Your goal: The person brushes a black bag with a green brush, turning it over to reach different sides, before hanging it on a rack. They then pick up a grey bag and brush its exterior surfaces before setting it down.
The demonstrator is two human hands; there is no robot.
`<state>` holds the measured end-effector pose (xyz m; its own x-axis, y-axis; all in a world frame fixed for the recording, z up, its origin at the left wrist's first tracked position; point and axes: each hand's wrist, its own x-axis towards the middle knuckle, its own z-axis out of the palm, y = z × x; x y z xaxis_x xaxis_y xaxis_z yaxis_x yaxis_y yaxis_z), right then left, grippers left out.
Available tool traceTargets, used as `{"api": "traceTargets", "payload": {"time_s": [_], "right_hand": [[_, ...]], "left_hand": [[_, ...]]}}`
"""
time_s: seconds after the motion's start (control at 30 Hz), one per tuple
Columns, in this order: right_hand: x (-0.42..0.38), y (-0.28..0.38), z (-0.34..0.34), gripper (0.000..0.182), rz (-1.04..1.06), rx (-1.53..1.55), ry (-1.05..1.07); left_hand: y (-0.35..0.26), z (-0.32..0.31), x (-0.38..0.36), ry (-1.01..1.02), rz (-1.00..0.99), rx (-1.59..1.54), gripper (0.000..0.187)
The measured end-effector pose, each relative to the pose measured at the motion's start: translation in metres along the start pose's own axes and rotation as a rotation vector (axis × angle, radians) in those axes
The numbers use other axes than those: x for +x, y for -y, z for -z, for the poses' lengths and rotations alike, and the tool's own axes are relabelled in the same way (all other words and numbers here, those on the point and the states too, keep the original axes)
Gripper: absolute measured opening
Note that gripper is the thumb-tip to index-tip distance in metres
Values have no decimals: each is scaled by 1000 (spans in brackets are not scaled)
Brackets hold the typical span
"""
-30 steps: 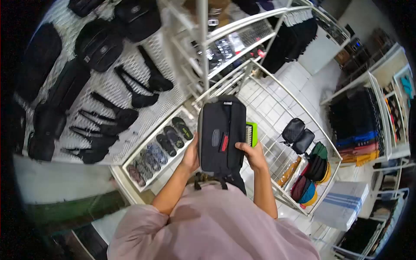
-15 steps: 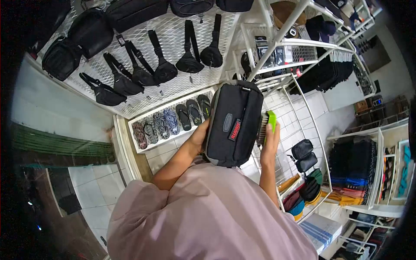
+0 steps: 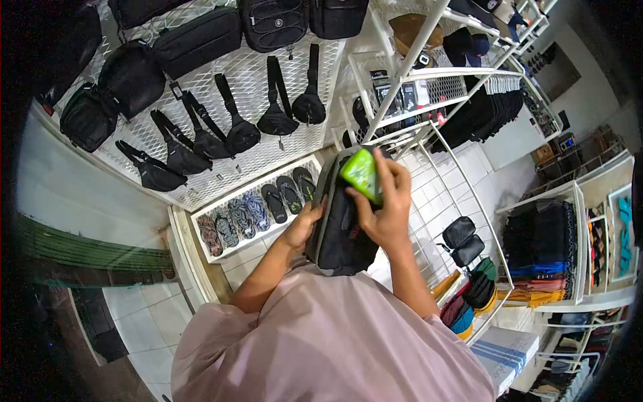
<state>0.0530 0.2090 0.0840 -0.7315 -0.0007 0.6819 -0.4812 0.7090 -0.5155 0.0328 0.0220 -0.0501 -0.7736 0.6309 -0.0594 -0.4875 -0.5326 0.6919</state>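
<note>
A black bag with grey edging (image 3: 336,234) is held up in front of my chest, tilted so that one long side shows. My left hand (image 3: 303,226) grips its left side, with the fingers partly hidden behind the bag. My right hand (image 3: 388,208) is closed around a scrubbing brush with a bright green back (image 3: 362,175). The brush lies against the upper front of the bag, and its bristles are hidden under it. Part of a red label shows beside my right hand.
Black waist bags (image 3: 242,134) hang on a white mesh wall ahead. Below them, a white tray (image 3: 231,258) holds several pairs of flip-flops. A white wire rack (image 3: 462,181) stands at right, with a small black bag (image 3: 462,241) and caps (image 3: 479,288). Folded clothes (image 3: 541,254) fill a shelf farther right.
My right hand has brought the brush from beside the bag onto its front. The bag has turned and sunk slightly, and its red label is now mostly covered.
</note>
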Motion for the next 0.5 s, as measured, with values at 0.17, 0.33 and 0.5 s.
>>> {"api": "traceTargets", "payload": {"time_s": [0.17,0.33,0.5], "right_hand": [[17,-14,18,66,-120,-6,-79],[2,-32,31,50,-327,351,-277],[-30,-56,9,50,-631,766,-269]], "left_hand": [[-9,-20,-3,-76,-25,51,50],[-9,-11,2,-76,-61,163,47],[5,4,8,132,-15,-228,47]]}}
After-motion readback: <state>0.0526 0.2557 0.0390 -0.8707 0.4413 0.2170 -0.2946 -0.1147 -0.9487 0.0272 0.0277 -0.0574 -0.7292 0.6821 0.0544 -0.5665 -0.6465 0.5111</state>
